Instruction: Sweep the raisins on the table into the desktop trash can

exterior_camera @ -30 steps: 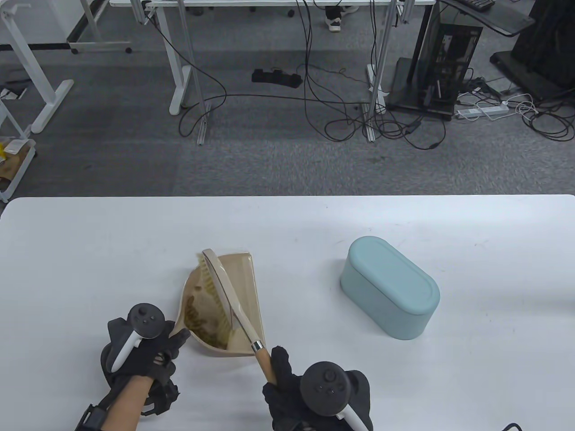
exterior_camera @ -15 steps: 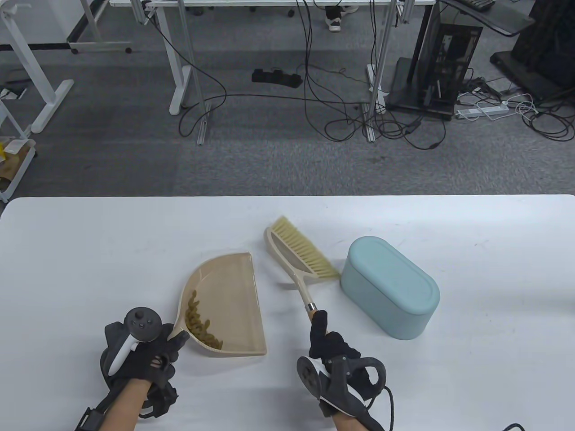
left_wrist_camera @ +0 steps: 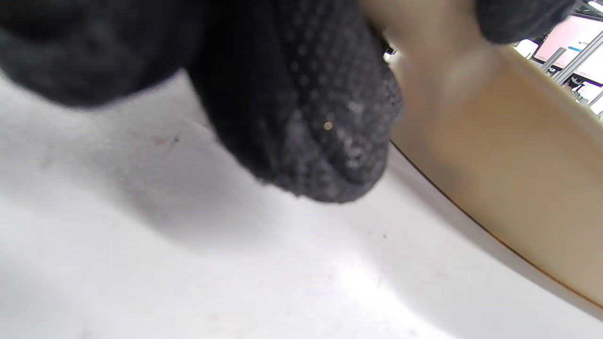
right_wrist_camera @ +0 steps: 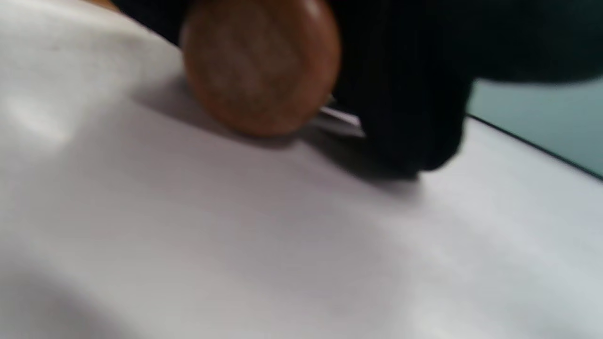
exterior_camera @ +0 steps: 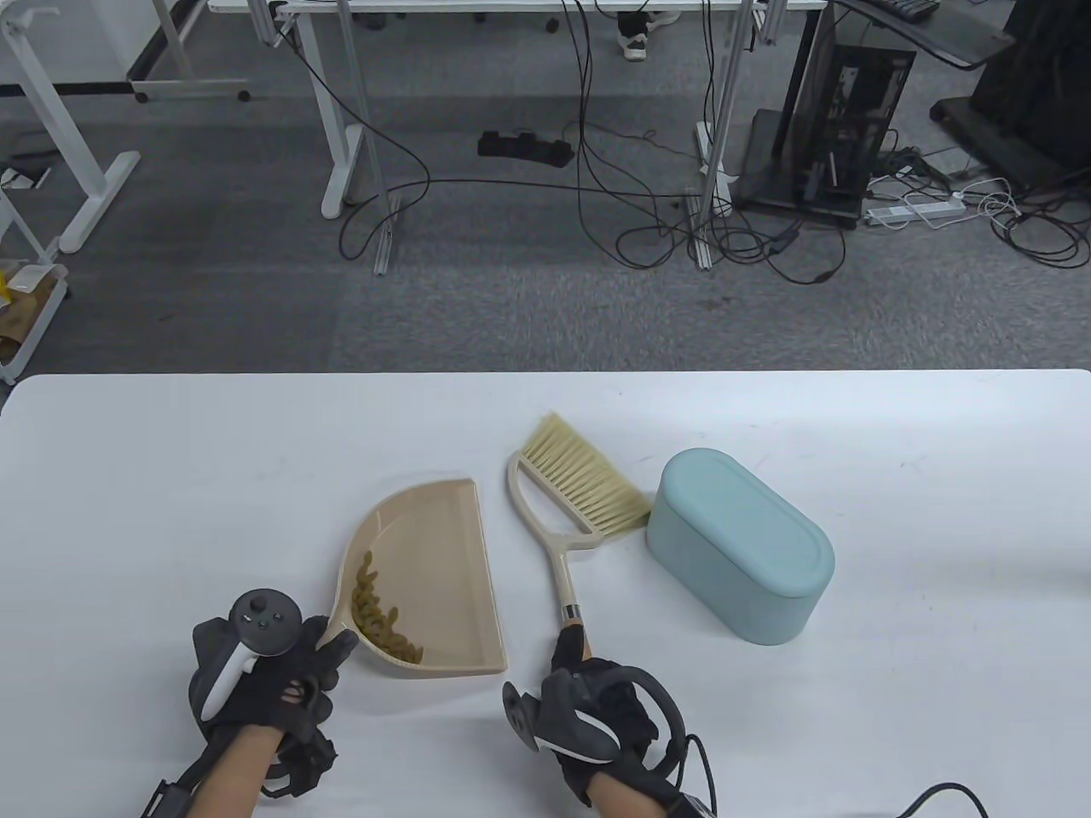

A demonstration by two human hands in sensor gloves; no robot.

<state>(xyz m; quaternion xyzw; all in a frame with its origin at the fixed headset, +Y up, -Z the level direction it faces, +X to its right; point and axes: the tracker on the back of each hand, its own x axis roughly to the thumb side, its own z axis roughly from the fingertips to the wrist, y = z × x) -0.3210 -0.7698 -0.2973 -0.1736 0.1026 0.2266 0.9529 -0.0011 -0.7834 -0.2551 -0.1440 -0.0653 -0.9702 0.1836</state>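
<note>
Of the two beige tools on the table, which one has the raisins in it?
The dustpan, held at its handle by the left hand; raisins lie along its curved wall. The brush beside it carries none.

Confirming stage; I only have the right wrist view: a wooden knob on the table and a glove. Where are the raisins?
Observer: In the table view the raisins sit inside the dustpan, along its curved left wall.
Operator: Who has the pan?
Observer: The left hand grips its handle; the pan rests on the table.
Operator: Brush?
Observer: The brush lies between the dustpan and the trash can, bristles toward the can. The right hand holds its handle end. The can's lid is on.
</note>
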